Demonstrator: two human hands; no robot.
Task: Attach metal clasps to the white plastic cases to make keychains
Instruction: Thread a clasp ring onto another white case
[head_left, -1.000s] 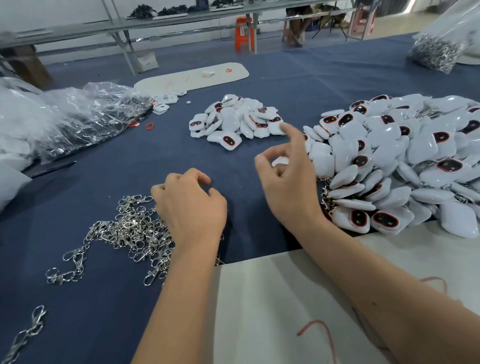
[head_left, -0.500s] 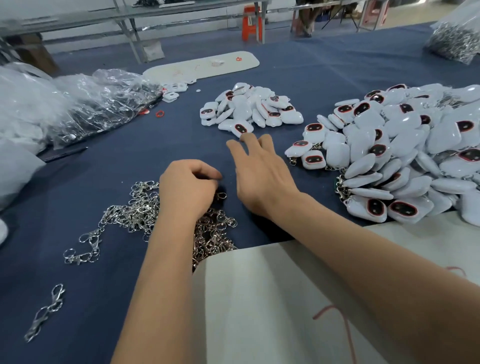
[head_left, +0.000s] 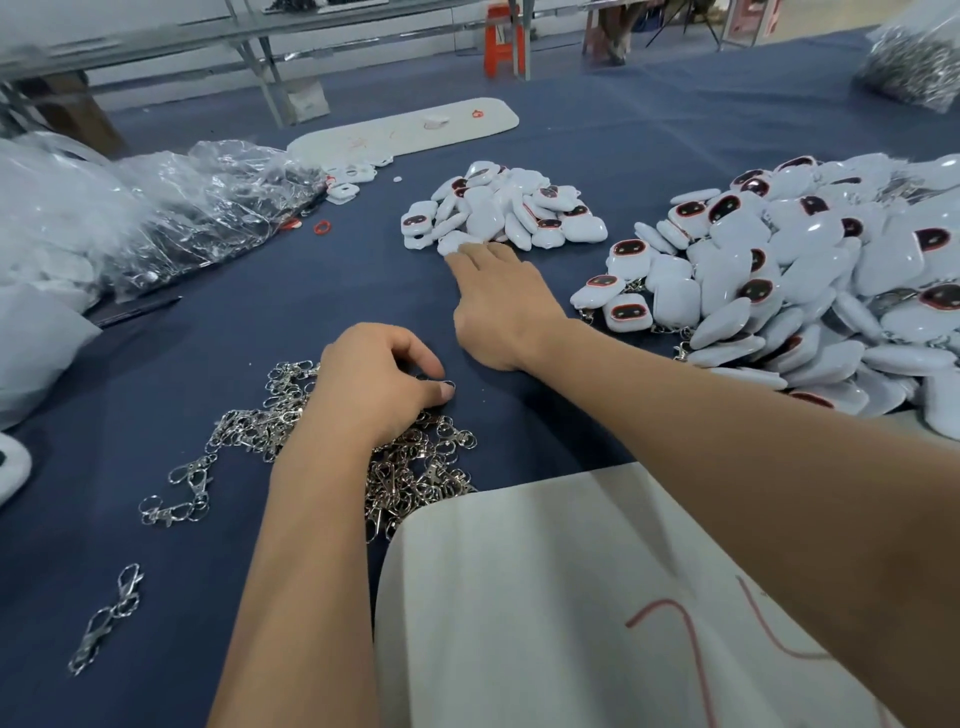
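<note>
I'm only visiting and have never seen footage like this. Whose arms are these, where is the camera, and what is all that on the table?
There is no machine: a person works with bare hands, filmed by a camera worn on the head, looking down. The left hand rests curled on a pile of metal clasps, seemingly pinching one. The right hand reaches out, fingertips touching a small pile of white cases. A bigger heap on the right has clasps showing at its edge. All lies on a blue cloth.

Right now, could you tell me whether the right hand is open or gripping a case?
Open: the right hand reaches flat, fingertips touching a white case.
</note>
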